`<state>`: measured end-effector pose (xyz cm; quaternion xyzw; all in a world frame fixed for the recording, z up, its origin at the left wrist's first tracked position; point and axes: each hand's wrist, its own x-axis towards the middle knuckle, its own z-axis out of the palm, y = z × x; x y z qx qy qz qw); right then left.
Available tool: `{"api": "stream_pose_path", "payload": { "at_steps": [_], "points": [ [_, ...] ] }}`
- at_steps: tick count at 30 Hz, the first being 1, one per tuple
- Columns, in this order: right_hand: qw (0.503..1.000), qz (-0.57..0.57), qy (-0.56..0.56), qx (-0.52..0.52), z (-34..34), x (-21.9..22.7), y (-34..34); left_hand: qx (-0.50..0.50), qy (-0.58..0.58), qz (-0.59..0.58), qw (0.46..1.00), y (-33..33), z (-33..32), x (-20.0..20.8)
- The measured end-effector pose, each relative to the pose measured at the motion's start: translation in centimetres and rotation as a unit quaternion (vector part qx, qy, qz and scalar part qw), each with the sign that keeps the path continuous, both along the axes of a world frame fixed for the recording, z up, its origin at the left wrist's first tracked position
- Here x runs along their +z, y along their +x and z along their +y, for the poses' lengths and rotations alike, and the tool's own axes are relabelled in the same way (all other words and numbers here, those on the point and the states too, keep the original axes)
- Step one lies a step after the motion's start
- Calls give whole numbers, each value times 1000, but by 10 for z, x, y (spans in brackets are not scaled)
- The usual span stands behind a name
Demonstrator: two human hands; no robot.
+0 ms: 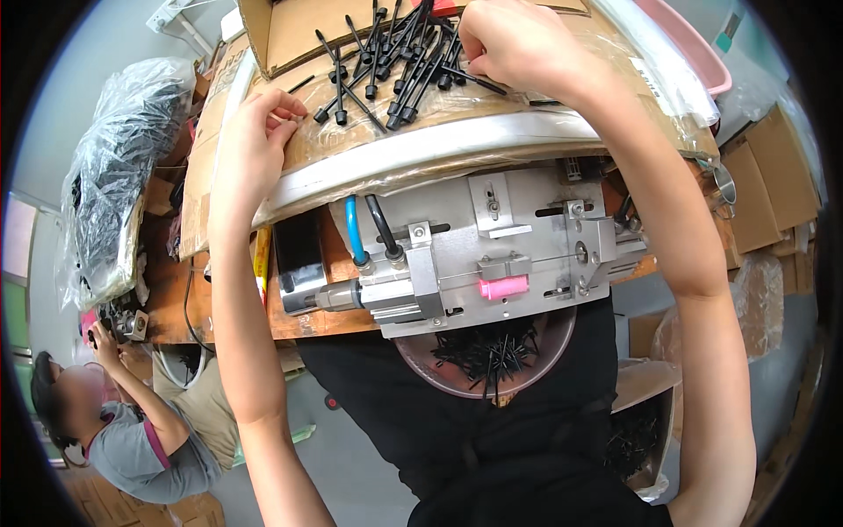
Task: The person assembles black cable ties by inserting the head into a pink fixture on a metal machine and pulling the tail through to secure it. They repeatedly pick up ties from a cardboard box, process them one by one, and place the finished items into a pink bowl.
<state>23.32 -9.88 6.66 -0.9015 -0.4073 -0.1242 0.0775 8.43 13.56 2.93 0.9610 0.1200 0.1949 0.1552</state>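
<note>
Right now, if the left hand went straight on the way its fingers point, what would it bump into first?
The left hand would most likely meet a black rod lying just to its right, though depth is hard to judge from this one view.

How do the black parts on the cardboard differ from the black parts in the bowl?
The cardboard parts lie loosely spread, many thick ends plain to see; the bowl parts form a denser tangle, ends hard to make out. The right hand is at the cardboard parts, away from the bowl parts. Both groups look black and slender.
</note>
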Motion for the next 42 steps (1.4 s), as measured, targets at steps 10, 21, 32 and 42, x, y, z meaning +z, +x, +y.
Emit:
{"api": "stream_pose_path", "payload": {
  "at_steps": [10, 21, 32, 42],
  "points": [
    [965, -4, 260, 32, -56, 31, -19, -99, 23, -74, 992, 1, -46, 21],
    [840, 260, 457, 134, -118, -11, -39, 76, 37, -103, 991, 22, 42, -14],
    [699, 459, 523, 163, -105, -43, -100, -19, 10, -220, 975, -16, -26, -4],
    [611, 560, 549, 105, -104, -46, -134, -93, -191, -272, 939, -98, -184, -46]
  ]
}}
